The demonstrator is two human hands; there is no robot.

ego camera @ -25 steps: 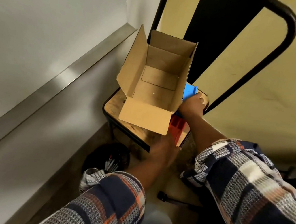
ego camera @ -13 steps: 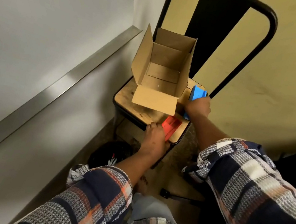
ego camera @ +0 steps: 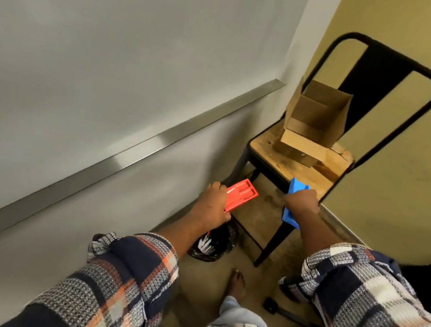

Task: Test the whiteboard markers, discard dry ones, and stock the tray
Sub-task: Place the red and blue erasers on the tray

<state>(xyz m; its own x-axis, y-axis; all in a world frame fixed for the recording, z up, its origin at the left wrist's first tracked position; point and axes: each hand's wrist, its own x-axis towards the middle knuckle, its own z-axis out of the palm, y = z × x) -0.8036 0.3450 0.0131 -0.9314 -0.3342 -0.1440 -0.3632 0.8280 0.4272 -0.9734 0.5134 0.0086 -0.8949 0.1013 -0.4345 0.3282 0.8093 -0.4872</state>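
My left hand (ego camera: 212, 205) grips a red plastic tray (ego camera: 242, 194), held in the air in front of the chair, its grooved top facing up. A blue plastic tray (ego camera: 296, 190) is clasped in my right hand (ego camera: 302, 204), tilted on edge, with part of it sticking out below my wrist. The whiteboard (ego camera: 102, 34) fills the left, with its metal ledge (ego camera: 138, 149) running diagonally. An open, empty cardboard box (ego camera: 313, 125) lies on the chair seat. No markers show in my hands.
A black metal chair (ego camera: 340, 165) with a wooden seat stands in the corner by the yellow wall. A black-lined bin (ego camera: 213, 244) holding several discarded markers sits on the floor under my left forearm. My bare foot (ego camera: 238, 281) is below it.
Both hands have lifted the red and blue trays off the chair seat and pulled them back towards me. The view has drawn away from the chair.
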